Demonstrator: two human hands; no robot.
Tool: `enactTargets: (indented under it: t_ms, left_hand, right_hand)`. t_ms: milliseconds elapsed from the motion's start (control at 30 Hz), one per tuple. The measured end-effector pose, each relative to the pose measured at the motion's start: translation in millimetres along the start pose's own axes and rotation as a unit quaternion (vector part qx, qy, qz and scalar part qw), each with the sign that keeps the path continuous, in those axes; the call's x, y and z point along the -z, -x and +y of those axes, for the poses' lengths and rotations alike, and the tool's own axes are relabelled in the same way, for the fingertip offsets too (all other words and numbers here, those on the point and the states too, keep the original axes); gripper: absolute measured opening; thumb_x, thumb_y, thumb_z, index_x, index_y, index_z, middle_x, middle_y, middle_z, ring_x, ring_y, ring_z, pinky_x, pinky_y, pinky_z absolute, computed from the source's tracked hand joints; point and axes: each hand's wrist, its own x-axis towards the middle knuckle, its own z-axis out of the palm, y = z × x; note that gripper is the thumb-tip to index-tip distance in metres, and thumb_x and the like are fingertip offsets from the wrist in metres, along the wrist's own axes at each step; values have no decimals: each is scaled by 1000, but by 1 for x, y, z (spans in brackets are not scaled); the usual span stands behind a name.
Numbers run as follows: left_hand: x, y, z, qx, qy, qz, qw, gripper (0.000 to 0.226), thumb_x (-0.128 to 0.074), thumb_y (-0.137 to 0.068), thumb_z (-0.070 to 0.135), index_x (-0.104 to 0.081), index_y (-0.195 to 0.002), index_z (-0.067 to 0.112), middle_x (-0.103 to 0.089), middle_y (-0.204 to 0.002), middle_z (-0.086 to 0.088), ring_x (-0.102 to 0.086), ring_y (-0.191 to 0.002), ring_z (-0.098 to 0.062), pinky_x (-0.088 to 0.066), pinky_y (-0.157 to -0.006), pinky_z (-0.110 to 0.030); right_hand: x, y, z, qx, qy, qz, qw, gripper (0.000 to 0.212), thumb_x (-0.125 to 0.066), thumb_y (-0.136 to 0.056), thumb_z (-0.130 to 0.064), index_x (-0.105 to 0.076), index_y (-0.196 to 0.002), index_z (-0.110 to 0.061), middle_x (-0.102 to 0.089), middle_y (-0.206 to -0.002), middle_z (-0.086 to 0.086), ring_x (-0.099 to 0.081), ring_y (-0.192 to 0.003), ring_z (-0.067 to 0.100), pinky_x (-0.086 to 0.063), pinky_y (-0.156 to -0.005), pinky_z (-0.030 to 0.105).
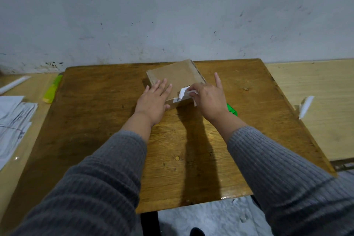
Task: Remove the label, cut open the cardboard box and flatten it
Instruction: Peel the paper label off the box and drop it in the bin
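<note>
Right now I am pinching the white label [184, 92] with my right hand [207, 99], thumb and fingers curled round its lifted end while the index finger is pointing straight up toward the wall [172, 15]. Part of the label is peeling up from the near edge of the cardboard box [180, 76]; the rest is sticking to the box's front side. My left hand [154, 101] is lying flat on the near left part of the box top, fingers straight and spread, pressing it down. Both forearms are wearing grey ribbed sleeves [107, 174]. The box is sitting on the far middle of the brown wooden table [99, 105]. A green object [232, 110] is peeking out just behind my right wrist; I cannot tell what it is. A yellow-green utility knife [52, 89] is lying at the table's left edge, with printed papers [13, 120] farther left. A white scrap [306, 106] is lying on the lighter surface to the right.
</note>
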Motion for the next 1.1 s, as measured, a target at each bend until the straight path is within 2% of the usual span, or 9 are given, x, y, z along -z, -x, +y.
enactTargets:
  t_ms: [100,167,300,567,700,800,900,1000,1100]
  left_hand:
    - [-4,0,7,18,-6,10,1000,69,-39,-102,37,2,-155,21,9,-162,-1,7,-149,-19,-7,-122,-40]
    - [-6,0,13,31,-9,12,999,69,-39,-102,38,3,-155,20,9,-162,-2,7,-149,-19,-7,-122,-40]
    - [-6,0,22,51,-8,10,999,70,-39,-102,37,2,-155,19,9,-162,-3,6,-149,-21,-9,-121,-39]
    - [4,-1,28,64,-13,-31,997,74,-43,-101,35,4,-155,19,12,-162,-3,8,-149,-21,-9,-121,-43]
    - [11,2,24,60,17,-52,997,80,-52,-97,25,3,-155,21,11,-163,-1,9,-149,-20,1,-119,-53]
    - [10,18,31,71,141,66,985,72,-52,-92,14,-18,-154,26,-6,-163,4,2,-149,-16,10,-116,-56]
    - [14,37,55,46,233,243,941,44,-50,-95,21,-46,-138,28,-36,-153,7,-22,-145,-12,0,-118,-46]
    - [23,46,80,-13,246,271,930,34,-57,-95,38,-57,-128,30,-52,-138,10,-38,-134,-12,-19,-113,-40]
    - [32,54,95,-16,220,292,931,34,-67,-87,39,-63,-120,30,-61,-125,11,-46,-125,-14,-22,-103,-31]
  right_hand:
    - [-3,1,3,-54,-71,-4,996,18,-52,-95,-28,-68,-101,-25,-71,-98,2,-60,-101,19,-23,-111,35]
    - [-3,1,5,-117,-159,-32,980,14,-56,-93,-24,-70,-96,-22,-70,-98,2,-60,-94,18,-42,-90,33]
    - [2,7,6,-204,-328,-85,918,10,-61,-90,-18,-70,-88,-16,-67,-90,2,-60,-84,15,-41,-60,21]
    - [12,27,1,-214,-373,-96,898,10,-62,-90,-19,-72,-89,-15,-70,-104,6,-58,-91,15,-37,-57,18]
    - [34,34,8,-220,-403,-95,883,15,-58,-92,-18,-72,-94,-12,-66,-104,2,-55,-93,14,-41,-72,25]
    - [50,38,15,-234,-441,-84,862,20,-52,-96,-18,-71,-98,-12,-58,-102,3,-50,-85,15,-41,-65,27]
    - [62,42,20,-238,-461,-94,850,22,-50,-97,-19,-71,-99,-12,-58,-105,7,-48,-86,17,-36,-58,23]
    - [73,50,23,-218,-474,-109,846,23,-50,-97,-17,-72,-98,-9,-62,-95,6,-52,-80,15,-38,-60,21]
    - [83,60,28,-200,-473,-117,850,25,-48,-97,-17,-72,-96,-10,-62,-87,1,-52,-75,12,-37,-58,23]
